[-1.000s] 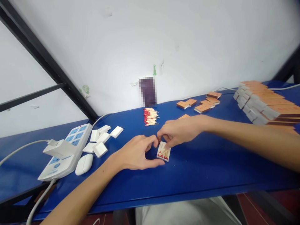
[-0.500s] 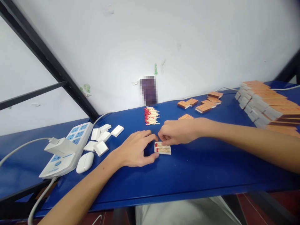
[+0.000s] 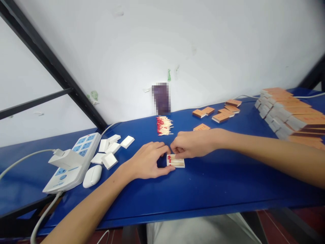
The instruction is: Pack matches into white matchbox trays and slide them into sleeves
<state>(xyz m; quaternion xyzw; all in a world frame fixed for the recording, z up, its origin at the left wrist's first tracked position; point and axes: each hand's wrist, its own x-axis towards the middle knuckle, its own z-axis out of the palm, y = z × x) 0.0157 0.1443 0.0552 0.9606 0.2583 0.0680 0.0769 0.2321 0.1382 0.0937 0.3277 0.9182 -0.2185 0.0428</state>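
A small white tray [image 3: 181, 166] lies on the blue table and holds several red-tipped matches [image 3: 175, 161], their heads toward the left. My left hand [image 3: 151, 160] rests at the tray's left end, thumb at its near edge and forefinger at its far left corner, gripping it. My right hand [image 3: 189, 145] is over the tray's far side with curled fingers touching the matches; its fingertips are partly hidden, and whether it pinches one is unclear. Behind the hands lies a pile of loose matches [image 3: 164, 126], heads left.
White trays [image 3: 110, 160] lie at the left beside a power strip [image 3: 82, 156] and a white earbud case [image 3: 92, 176]. Orange matchboxes [image 3: 220, 117] lie at the back right, near a large stack of matchboxes [image 3: 291, 115]. A pixelated dark object [image 3: 161, 99] stands against the wall.
The matches in the tray have shifted and lie closer together. My left thumb has slid slightly right along the tray's near edge. My right hand has moved very little.
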